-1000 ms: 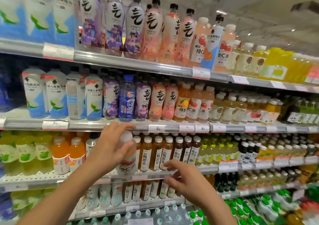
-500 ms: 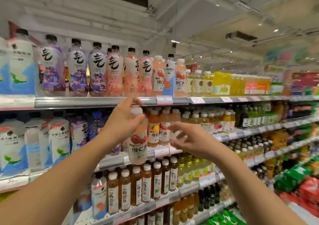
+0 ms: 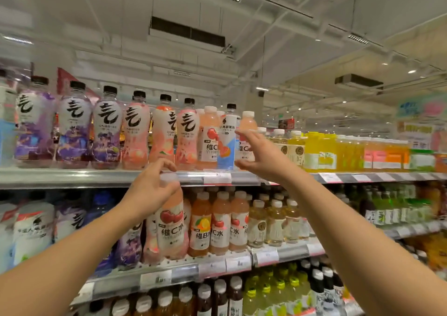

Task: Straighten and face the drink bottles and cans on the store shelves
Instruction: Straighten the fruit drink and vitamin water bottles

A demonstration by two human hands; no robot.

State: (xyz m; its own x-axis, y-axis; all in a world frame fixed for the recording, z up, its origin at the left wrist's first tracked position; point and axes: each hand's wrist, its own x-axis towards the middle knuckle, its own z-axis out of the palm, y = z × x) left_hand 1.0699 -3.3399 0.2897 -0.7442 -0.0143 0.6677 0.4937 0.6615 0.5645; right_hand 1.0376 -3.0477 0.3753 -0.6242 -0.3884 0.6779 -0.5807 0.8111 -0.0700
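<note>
Standing along the top shelf rail: three purple-label bottles, three pink peach-label bottles, one blue-and-white bottle. Reaching toward that rail: two hands, left hand and right hand.

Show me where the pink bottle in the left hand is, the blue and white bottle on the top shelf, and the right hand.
pink bottle (image 3: 172, 228): head view, on its white label.
blue and white bottle (image 3: 227, 143): head view, on its body.
right hand (image 3: 262, 154): head view, on the palm.
</note>
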